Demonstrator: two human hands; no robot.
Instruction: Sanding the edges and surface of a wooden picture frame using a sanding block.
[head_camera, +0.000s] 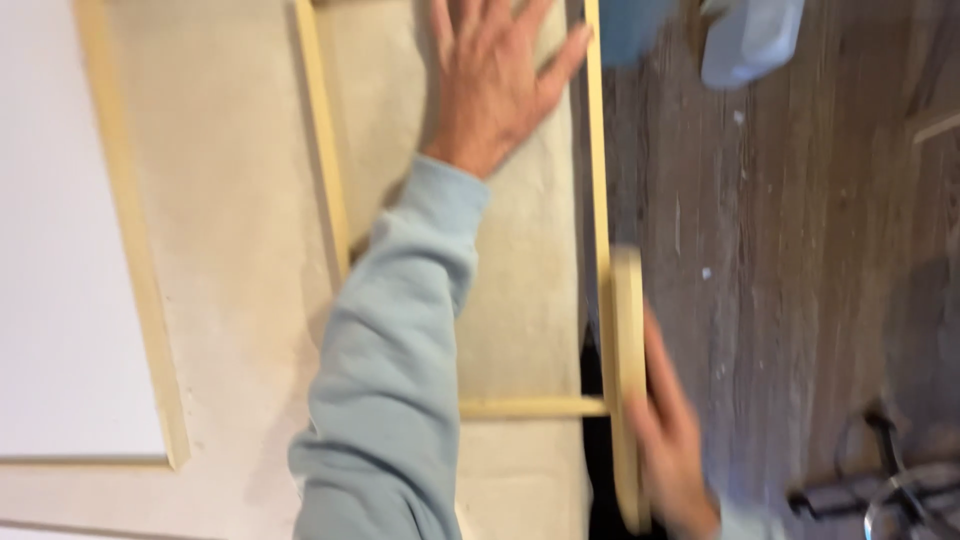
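Right hand grip clasps a wooden strip; left hand lies released, flat on board.

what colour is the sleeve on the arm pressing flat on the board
Pale blue-grey, a soft sweatshirt sleeve on the left hand; the head view shows it best.

The right hand and the wooden strip it grips are smeared by motion blur. The top edge cuts off the left hand's fingertips and a pale plastic container.
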